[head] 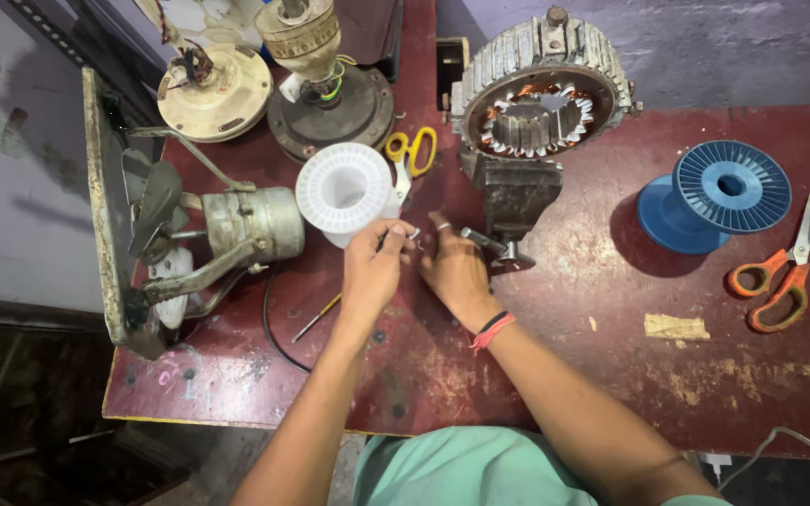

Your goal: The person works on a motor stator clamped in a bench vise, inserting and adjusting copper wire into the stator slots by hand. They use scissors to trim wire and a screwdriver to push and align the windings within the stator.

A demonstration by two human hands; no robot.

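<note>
My left hand [373,267] pinches a small thin metal piece [412,235] just below the white plastic spool [344,192]. My right hand [456,269] is beside it, fingers curled, touching the same small piece near the handle of a grey bench vise [515,197]. The vise holds a ribbed motor stator [538,89] with copper windings showing inside. Whether a fine wire runs between my fingers cannot be made out.
On the red worktable [611,356]: yellow-handled scissors [411,155], a blue spool [716,195], orange-handled scissors [785,272], a thin rod [316,319], a black cable [274,337]. An old fan motor on a metal frame [227,230] and two round motor housings [330,103] stand at the left and back.
</note>
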